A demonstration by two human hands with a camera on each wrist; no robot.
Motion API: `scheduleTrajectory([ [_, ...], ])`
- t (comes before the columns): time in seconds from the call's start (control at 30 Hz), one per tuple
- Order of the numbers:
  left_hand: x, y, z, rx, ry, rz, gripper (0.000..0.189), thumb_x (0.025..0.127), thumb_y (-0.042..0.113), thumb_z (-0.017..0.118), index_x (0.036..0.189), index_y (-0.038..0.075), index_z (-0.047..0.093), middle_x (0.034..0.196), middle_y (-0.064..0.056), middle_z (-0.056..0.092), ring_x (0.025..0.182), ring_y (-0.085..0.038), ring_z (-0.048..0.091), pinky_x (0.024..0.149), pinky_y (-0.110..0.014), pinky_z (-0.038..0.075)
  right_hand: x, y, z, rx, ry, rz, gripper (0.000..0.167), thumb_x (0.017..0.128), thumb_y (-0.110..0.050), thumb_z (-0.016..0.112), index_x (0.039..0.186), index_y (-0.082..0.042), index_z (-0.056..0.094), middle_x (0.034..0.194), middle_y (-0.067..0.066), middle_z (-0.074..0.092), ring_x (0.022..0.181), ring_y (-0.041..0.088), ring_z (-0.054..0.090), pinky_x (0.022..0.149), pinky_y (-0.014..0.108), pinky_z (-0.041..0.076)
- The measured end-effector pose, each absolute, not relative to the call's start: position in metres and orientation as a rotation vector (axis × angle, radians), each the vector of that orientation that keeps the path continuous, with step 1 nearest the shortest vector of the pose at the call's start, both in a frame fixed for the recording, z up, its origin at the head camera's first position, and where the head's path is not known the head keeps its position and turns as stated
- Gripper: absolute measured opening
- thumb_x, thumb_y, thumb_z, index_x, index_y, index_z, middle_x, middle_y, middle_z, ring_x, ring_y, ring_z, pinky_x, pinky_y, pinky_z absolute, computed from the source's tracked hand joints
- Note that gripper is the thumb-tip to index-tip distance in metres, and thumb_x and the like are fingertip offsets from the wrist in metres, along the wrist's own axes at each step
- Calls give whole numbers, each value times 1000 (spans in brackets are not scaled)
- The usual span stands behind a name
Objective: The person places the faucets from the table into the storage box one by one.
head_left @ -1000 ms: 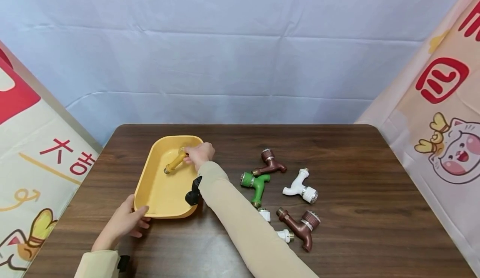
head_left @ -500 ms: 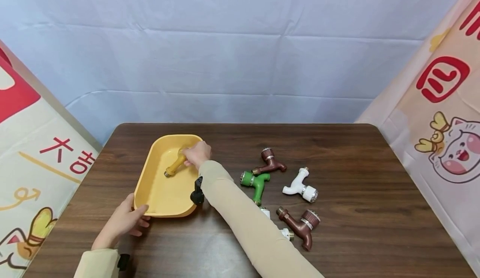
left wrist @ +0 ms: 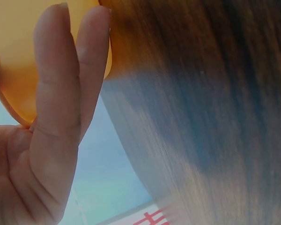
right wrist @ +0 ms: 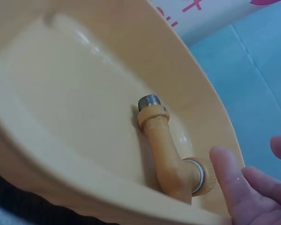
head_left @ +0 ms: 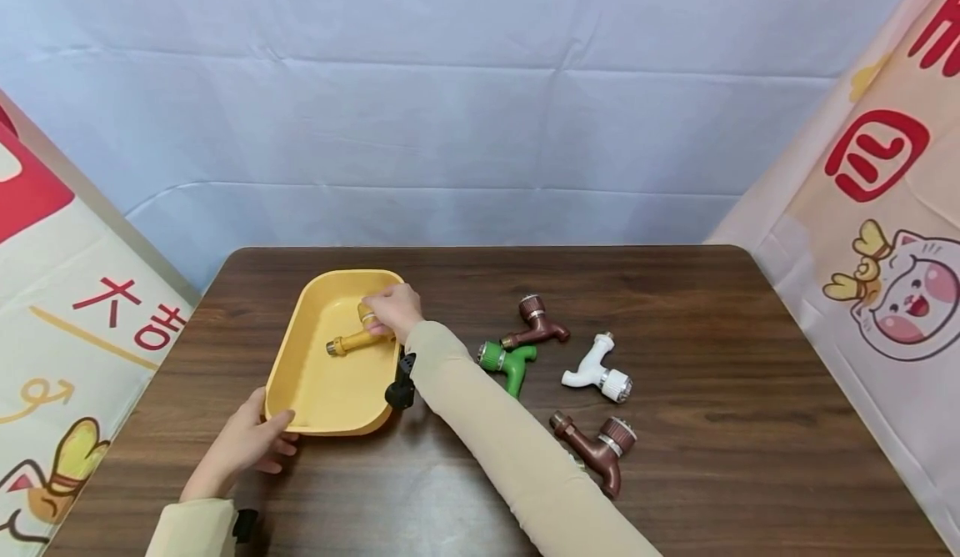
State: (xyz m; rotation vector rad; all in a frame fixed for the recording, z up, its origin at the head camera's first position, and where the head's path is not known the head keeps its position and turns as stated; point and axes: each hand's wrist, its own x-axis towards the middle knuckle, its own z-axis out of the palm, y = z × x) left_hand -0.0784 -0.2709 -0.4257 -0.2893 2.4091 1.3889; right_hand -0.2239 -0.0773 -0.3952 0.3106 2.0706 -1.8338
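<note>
A yellow tap [head_left: 352,342] lies in the far part of a shallow yellow plastic tray [head_left: 322,390]. In the right wrist view the tap's threaded end [right wrist: 149,101] points away from my hand, and its round handle is by my fingertips. My right hand [head_left: 397,308] reaches over the tray's right rim; the right wrist view shows its fingers [right wrist: 229,176] extended and spread from the thumb, not wrapped round the tap. At the near left corner, my left hand [head_left: 243,444] holds the tray, thumb over the rim and fingers [left wrist: 58,89] along the outside wall.
Right of the tray lie a green tap [head_left: 513,363], a small brown tap [head_left: 534,323], a white tap [head_left: 597,369] and a larger brown tap [head_left: 596,449]. My right sleeve [head_left: 495,424] hides things beneath it. The wooden table [head_left: 712,332] ends at a cloth backdrop.
The yellow tap has turned in the tray, its handle now showing beside my right hand. My right fingers have loosened from it. The left hand stays on the tray.
</note>
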Motion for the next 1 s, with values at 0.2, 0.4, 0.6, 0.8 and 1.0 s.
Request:
scheduleTrajectory([
  [0.2,-80,-271,-427,-283,2409,1392,47,95,14,44,129,-6,19,78,-14,61,66,-27,63,50,-40,51,-223,-71,-397,242,1998,-1917,15,84,-10,64,95,1,66,80,14,62,62,22,65,54,28,53],
  [0.4,-79,-271,-430,-294,2412,1403,45,94,12,45,128,-4,21,76,-15,60,65,-27,63,50,-40,51,-218,-64,-395,189,1946,-1957,15,85,-10,64,96,-1,66,87,19,64,68,25,65,60,31,54],
  [0.6,-78,-270,-432,-290,2404,1419,45,94,12,45,128,-4,20,76,-15,60,65,-27,62,50,-40,51,-214,-56,-390,111,1965,-1948,15,85,-11,63,96,0,64,82,20,65,60,21,64,58,32,54],
  [0.8,-78,-271,-432,-286,2417,1409,43,95,13,45,126,-5,21,76,-14,60,65,-27,62,50,-40,51,-210,-50,-381,21,1970,-1934,16,86,-11,62,97,2,63,82,22,65,55,17,63,60,34,54],
  [1.0,-79,-271,-432,-288,2418,1411,43,94,13,46,126,-4,22,76,-14,60,66,-27,63,50,-40,51,-209,-42,-373,-34,1965,-1920,17,86,-11,62,98,1,63,88,25,64,57,17,64,64,37,54],
])
